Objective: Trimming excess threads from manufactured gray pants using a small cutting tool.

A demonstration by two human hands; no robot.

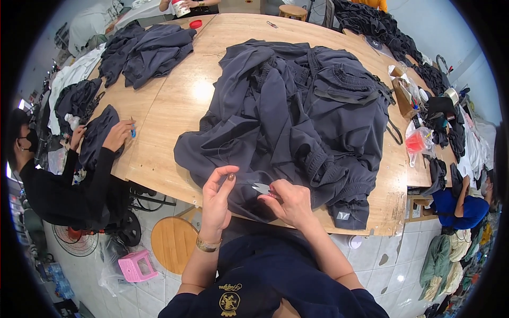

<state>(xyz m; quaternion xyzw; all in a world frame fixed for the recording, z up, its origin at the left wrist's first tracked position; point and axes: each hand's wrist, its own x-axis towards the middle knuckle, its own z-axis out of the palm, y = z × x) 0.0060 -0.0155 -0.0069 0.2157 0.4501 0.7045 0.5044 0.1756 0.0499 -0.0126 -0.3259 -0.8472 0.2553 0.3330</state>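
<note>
A: What is seen nearest?
B: A navy shirt [254, 281] with a gold emblem is worn, and a gold-toned band [208, 245] is fastened round the left wrist.
A: How is the left hand [217, 199] held?
B: It is raised with its palm turned inward, and thumb and forefinger are brought close together. Whether a thread is pinched between them cannot be told.
A: And the right hand [294, 204]?
B: Its fingers are curled closed around small thread snips [260, 188], whose silver blades are pointed toward the left hand. How far the blades are parted cannot be made out.
A: Where is the clothing?
B: Dark grey garments [291, 122] with gathered elastic bands are heaped just beyond the hands, and their near edge is draped over the edge of the wooden table [164, 138]. A pale square patch [343, 215] is seen at the near right corner.
A: What is found farther off?
B: At the left, another dark garment [98, 138] is handled by a masked co-worker [74, 183]. Near the far edge, a red lid [195, 24] is seen, and beyond the table a round wooden stool [292, 10] is placed.
</note>
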